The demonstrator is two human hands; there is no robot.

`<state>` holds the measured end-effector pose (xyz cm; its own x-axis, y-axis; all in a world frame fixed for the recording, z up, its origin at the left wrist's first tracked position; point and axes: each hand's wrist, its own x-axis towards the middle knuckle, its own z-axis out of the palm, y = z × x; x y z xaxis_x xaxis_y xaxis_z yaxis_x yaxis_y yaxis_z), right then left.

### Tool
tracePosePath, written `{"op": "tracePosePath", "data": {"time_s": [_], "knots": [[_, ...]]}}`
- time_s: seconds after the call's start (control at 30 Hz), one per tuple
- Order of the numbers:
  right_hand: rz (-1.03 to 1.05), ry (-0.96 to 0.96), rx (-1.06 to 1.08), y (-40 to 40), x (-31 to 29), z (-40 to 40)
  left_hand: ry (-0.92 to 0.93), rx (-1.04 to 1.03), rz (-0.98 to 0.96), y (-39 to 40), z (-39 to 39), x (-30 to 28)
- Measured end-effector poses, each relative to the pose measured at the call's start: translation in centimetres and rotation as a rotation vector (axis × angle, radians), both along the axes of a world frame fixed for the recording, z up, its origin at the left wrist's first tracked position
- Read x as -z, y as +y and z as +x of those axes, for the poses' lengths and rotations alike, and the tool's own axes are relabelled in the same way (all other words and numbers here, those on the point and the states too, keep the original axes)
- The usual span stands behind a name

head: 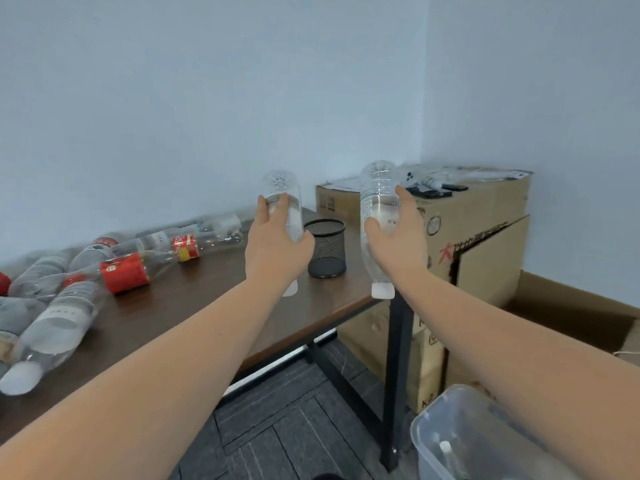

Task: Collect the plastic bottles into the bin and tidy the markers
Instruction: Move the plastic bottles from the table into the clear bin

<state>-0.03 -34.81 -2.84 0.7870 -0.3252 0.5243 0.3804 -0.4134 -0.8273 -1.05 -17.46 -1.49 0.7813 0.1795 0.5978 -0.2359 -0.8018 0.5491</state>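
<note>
Each hand grips a clear plastic bottle, cap down: left hand (277,242) on one bottle (285,202), right hand (398,237) on another (379,202). The translucent plastic bin (460,434) sits below the right grip. Many bottles (124,268) still lie left of the grips on the dark wooden table (214,299); no markers are visible. Bare pale walls, grey carpet.

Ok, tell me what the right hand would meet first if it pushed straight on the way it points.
Probably the cardboard box just beyond the right hand and its clear bottle, though depth is unclear.
</note>
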Motion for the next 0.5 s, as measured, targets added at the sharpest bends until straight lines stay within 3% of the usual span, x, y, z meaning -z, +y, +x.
{"op": "tracePosePath", "data": {"time_s": [0.3, 0.5], "knots": [[-0.058, 0.197, 0.195, -13.9, 6.3, -2.3, 0.132, 0.233, 0.083, -15.4, 1.1, 3.8], [-0.129, 0.391, 0.266, -21.7, 11.9, -3.4, 0.253, 0.364, 0.153, -23.6, 1.4, 9.3]]}}
